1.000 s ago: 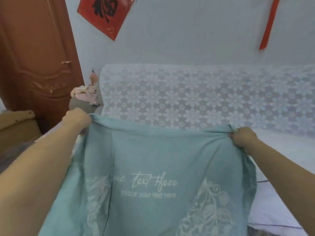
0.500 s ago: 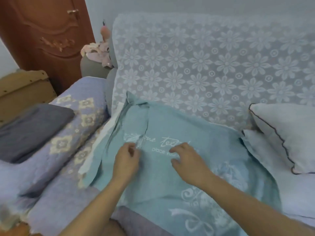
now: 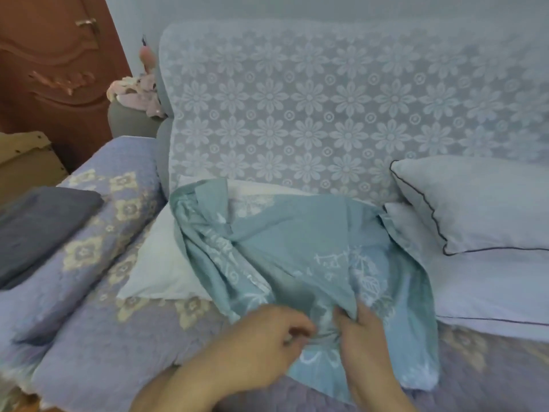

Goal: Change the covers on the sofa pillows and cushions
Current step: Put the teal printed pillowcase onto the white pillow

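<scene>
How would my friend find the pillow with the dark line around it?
Start at the sofa back under its white flower lace. Follow it to the right end, where two white pillows are stacked on the seat. The piped pillow is the top one, leaning on the lace, with thin dark piping around its edge, unlike the teal cover beside it.

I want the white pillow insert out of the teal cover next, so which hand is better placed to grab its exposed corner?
Probably the left hand: the white pillow insert pokes out on the left of the teal cover, nearer that hand. The right hand can keep gripping the bunched cover.
</scene>
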